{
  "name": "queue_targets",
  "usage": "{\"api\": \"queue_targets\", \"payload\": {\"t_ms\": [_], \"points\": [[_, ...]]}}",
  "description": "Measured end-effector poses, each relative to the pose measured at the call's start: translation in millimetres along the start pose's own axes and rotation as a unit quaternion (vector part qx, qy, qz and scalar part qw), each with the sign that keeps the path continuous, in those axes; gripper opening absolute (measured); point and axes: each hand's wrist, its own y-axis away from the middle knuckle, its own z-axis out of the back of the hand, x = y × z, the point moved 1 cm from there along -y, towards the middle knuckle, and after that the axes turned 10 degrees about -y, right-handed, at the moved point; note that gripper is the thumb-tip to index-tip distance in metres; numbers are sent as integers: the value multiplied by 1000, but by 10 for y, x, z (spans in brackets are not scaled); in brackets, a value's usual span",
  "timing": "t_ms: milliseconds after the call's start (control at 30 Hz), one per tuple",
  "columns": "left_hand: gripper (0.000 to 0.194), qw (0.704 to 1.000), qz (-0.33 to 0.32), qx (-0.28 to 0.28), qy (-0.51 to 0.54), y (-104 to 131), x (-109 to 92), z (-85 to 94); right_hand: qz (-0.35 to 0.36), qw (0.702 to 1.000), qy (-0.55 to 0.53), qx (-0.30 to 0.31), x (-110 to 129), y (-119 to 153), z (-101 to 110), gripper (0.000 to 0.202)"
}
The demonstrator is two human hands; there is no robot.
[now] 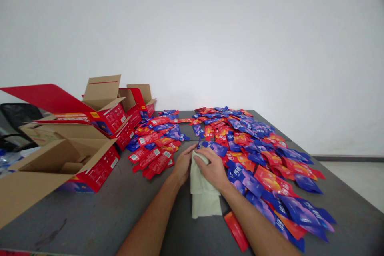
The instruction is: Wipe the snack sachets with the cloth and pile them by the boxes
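Note:
A pale green cloth hangs down over the dark table between my forearms. My right hand grips its upper part, with the thumb lying across the folds. Along the cloth's left edge is my left hand, its fingers curled toward a small blue packet end showing just above; what those fingers hold is mostly hidden. Red and blue packets lie in a large spread to the right. A smaller pile of mostly red packets is left of my hands. One red packet lies beside my right forearm.
Open red cardboard boxes line the table's left side, their flaps sticking out. The grey table reaches toward a white wall. A black mesh chair stands behind the boxes at far left.

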Motion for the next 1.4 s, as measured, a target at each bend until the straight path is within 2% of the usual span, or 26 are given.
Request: {"api": "queue_targets", "payload": {"t_ms": [133, 233, 300, 400, 500, 600, 733, 867, 933, 1000, 1200, 1333, 1400], "points": [[48, 999, -25, 13, 37, 49, -27, -84, 13, 1000, 16, 7, -55, 22, -33, 19], [49, 999, -37, 2, 27, 70, -58, -91, 5, 999, 37, 39, -84, 33, -49, 19], [47, 999, -38, 10, 13, 78, -70, -91, 2, 998, 56, 39, -96, 26, -37, 19], [44, 999, -28, 36, 0, 97, -77, -104, -6, 996, 90, -17, -108, -18, 47, 20], [52, 998, -4, 60, -25, 118, -69, -128, -21, 989, 121, -88, -125, -73, 173, 22], [59, 996, -5, 70, -54, 122, -55, -141, -35, 983, 132, -120, -155, -95, 244, 25], [55, 998, -27, 40, -44, 85, -40, -108, -27, 988, 116, -98, -169, -54, 173, 23], [58, 998, -63, -1, 10, 30, -36, -39, -3, 997, 73, 2, -125, 7, 20, 22], [59, 997, -68, -5, 21, 12, -32, -23, 0, 998, 65, 23, -102, 22, -21, 22], [60, 998, -68, -5, 17, 6, -29, -27, -7, 997, 72, 11, -91, 18, -23, 21], [55, 997, -62, -14, -40, 27, -41, -51, -37, 987, 132, -88, -152, -37, 99, 21], [58, 987, -78, -73, -119, -1, -50, 57, -44, 982, 167, -72, -300, -17, 129, 20], [55, 961, -122, -130, -209, -24, -66, 139, -53, 980, 188, -46, -392, 13, 124, 20]]}}
